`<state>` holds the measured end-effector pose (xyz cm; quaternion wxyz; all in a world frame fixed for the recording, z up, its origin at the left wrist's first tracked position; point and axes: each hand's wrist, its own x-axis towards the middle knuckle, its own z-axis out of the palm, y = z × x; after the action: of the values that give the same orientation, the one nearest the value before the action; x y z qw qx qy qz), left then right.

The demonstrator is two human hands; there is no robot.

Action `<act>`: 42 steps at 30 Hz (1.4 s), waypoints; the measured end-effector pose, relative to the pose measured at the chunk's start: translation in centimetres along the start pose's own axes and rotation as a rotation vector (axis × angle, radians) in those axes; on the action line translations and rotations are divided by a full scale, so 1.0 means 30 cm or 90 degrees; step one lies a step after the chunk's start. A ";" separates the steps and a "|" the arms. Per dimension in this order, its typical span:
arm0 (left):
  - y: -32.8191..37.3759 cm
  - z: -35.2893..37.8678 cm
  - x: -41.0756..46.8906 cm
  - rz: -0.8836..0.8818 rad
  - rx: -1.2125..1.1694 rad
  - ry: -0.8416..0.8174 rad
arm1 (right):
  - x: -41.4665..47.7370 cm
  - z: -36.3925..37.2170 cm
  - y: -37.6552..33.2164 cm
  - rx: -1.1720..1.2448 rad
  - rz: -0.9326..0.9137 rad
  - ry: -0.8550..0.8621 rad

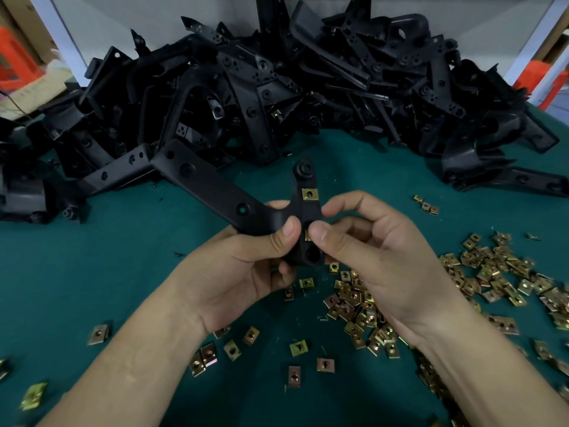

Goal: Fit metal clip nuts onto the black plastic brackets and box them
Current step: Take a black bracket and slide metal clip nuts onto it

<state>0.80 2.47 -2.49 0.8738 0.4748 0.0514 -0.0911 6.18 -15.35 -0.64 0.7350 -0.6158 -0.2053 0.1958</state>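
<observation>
We hold one black bracket (215, 192) above the table (92, 257), just off the middle of our view. Our left hand (246, 266) grips it at its bend, thumb on top and fingers curled underneath. Our right hand (378, 260) closes narrowly on the lower fork, thumb and forefinger pinching a second clip nut (307, 234) against the plastic. Most of that nut is hidden under the thumb. One fitted clip nut (309, 194) sits square on the upper fork, towards twelve o'clock of our thumbs. The bracket's long arm points out to ten o'clock, its far end close to the pile of brackets (277, 87).

That pile fills the table from nine o'clock round to three and hides the far edge. Bare green cloth lies open at eight to nine o'clock of the left hand. A narrower bare strip runs between our hands and the pile from twelve to two o'clock. At three to five o'clock the heap of loose clip nuts (492, 272) crowds right up under our right wrist.

By count, there is one bracket in hand and two nuts on it. A cluster of three nuts (426, 206) lies apart at two o'clock. About ten single nuts are scattered at six to seven o'clock. The heap and the pile are too tangled to count. Orange crates (15, 57) show at ten o'clock beyond the table.
</observation>
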 end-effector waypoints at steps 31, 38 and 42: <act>0.041 0.145 -0.043 0.311 0.157 0.290 | -0.044 0.013 -0.150 -0.277 -0.117 0.218; -0.012 0.336 -0.089 0.272 0.104 0.220 | -0.255 -0.068 -0.251 -0.243 -0.143 0.268; -0.108 0.473 -0.110 0.221 0.085 0.172 | -0.444 -0.150 -0.262 -0.266 -0.150 0.350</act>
<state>-3.07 -10.81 3.17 0.8281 0.5414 0.0792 0.1220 -2.26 -27.56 5.59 0.6388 -0.7543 -0.1050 -0.1096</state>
